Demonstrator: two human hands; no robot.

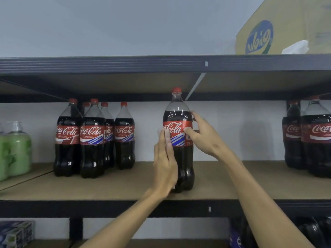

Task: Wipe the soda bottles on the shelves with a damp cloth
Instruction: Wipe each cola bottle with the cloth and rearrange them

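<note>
A single cola bottle (177,109) with a red cap and red label stands upright on the middle shelf (223,183), apart from the others. My left hand (164,161) lies flat against its left side, fingers straight and together over the label. My right hand (206,136) grips its right side, thumb on the label and fingers curled behind. No cloth shows in either hand. A crumpled white cloth (295,47) lies on the top shelf at the right. Several more cola bottles (93,140) stand grouped at the left, and others (315,140) at the far right.
Green soap dispensers (16,149) stand at the shelf's left end. A yellow cardboard box (286,24) sits on the top shelf behind the cloth. The dark upper shelf beam (125,64) hangs close above the bottle caps. Boxes and dark bottles fill the lower shelf.
</note>
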